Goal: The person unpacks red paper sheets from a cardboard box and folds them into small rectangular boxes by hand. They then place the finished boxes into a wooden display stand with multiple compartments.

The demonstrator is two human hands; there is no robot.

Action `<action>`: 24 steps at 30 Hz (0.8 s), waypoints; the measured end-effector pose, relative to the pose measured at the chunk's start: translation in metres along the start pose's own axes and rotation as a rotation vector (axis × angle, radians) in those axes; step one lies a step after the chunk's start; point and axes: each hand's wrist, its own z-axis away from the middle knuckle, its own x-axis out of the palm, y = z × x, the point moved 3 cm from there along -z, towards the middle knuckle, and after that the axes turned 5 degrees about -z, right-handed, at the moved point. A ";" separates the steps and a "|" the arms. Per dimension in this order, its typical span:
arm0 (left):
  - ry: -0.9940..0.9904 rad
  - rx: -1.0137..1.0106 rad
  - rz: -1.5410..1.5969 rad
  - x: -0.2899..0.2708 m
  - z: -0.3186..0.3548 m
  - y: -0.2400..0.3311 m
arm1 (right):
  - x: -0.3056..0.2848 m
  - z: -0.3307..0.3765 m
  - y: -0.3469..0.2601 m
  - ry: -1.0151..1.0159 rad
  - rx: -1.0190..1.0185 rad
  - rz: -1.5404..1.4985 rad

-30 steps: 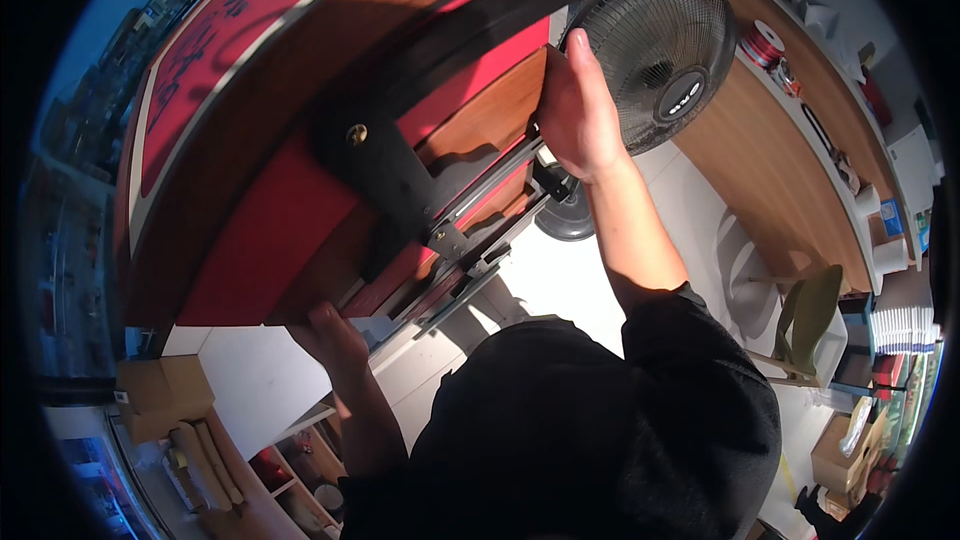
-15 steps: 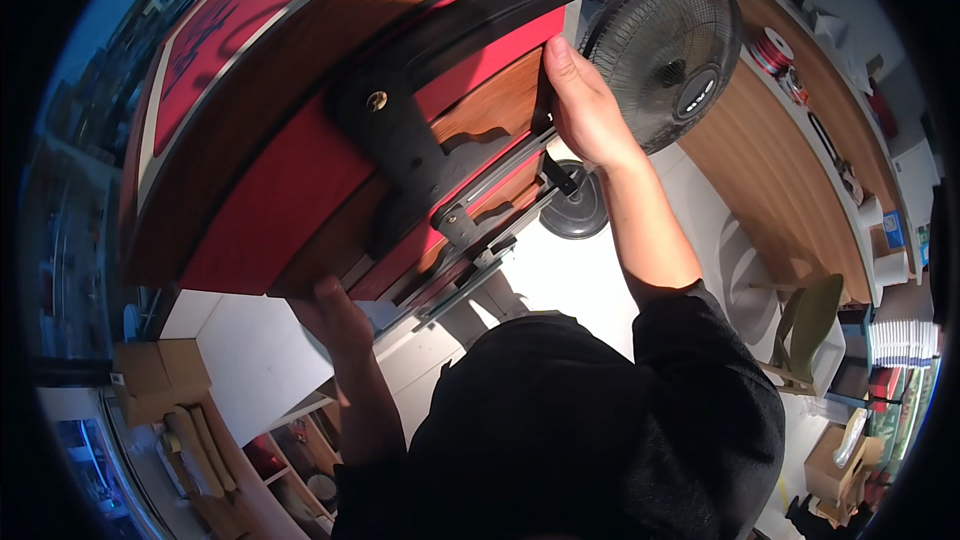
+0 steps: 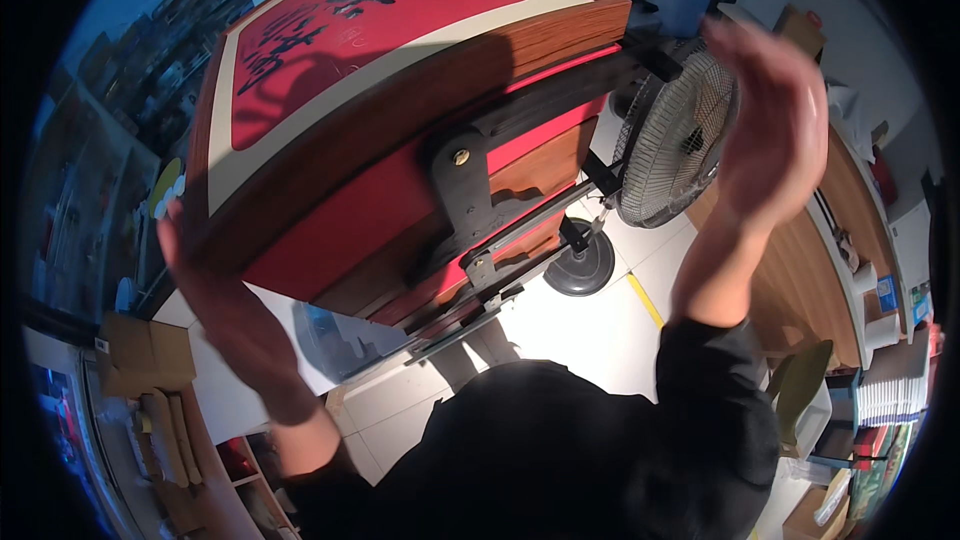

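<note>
A large box (image 3: 400, 50) with a red top, cream border, dark brush writing and wood-grain edges fills the upper middle. Red and brown layers show below its rim, together with a black metal bracket (image 3: 462, 185) bearing a brass-coloured bolt. Beside the box's near left corner is my left hand (image 3: 215, 290), its fingers stretched upward; whether they touch the edge I cannot tell. My right hand (image 3: 775, 120) is raised in front of the black fan (image 3: 675, 145), apart from the box, slightly blurred, with fingers extended and nothing visible in it.
A round black base (image 3: 580, 265) stands on the white floor beyond the box. To the right are wooden counters (image 3: 790, 270) and a green-backed chair (image 3: 800, 390). Cardboard boxes (image 3: 150, 355) sit at the lower left.
Both hands have shifted outward: the right has come off the box's side and risen to the right, the left has left the lower edge. More of the box's top now shows.
</note>
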 end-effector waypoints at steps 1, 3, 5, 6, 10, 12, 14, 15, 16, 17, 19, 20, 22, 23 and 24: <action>-0.064 -0.054 0.033 0.002 -0.016 0.012 | 0.018 -0.026 0.010 -0.059 0.180 -0.042; -0.082 -0.338 0.065 0.013 -0.041 0.023 | 0.028 -0.059 0.049 -0.527 0.434 0.220; -0.128 -0.513 0.176 0.020 -0.057 0.029 | 0.051 -0.064 0.068 -0.640 0.804 0.101; -0.145 -0.515 0.224 0.023 -0.060 0.028 | 0.054 -0.064 0.075 -0.699 0.877 0.072; -0.077 -0.545 0.275 0.024 -0.060 0.033 | 0.070 -0.054 0.062 -0.619 0.984 -0.117; -0.049 -0.573 0.276 0.028 -0.060 0.038 | 0.068 -0.055 0.064 -0.539 1.013 -0.267; -0.053 -0.588 0.282 0.030 -0.065 0.044 | 0.067 -0.057 0.067 -0.507 1.019 -0.293; -0.034 -0.578 0.325 0.031 -0.067 0.045 | 0.066 -0.057 0.066 -0.501 1.022 -0.271; -0.042 -0.557 0.341 0.030 -0.069 0.045 | 0.066 -0.057 0.065 -0.493 1.027 -0.251; -0.051 -0.535 0.356 0.028 -0.070 0.044 | 0.068 -0.058 0.063 -0.467 1.049 -0.280; 0.004 -0.522 0.382 0.027 -0.072 0.045 | 0.069 -0.064 0.061 -0.450 1.040 -0.314; 0.015 -0.508 0.367 0.026 -0.074 0.046 | 0.070 -0.066 0.059 -0.437 1.038 -0.329; 0.037 -0.482 0.336 0.023 -0.080 0.047 | 0.072 -0.072 0.056 -0.436 0.944 -0.351; 0.070 -0.423 0.309 0.018 -0.083 0.049 | 0.071 -0.078 0.057 -0.449 0.890 -0.358; 0.052 -0.383 0.236 0.013 -0.087 0.055 | 0.069 -0.086 0.057 -0.463 0.836 -0.365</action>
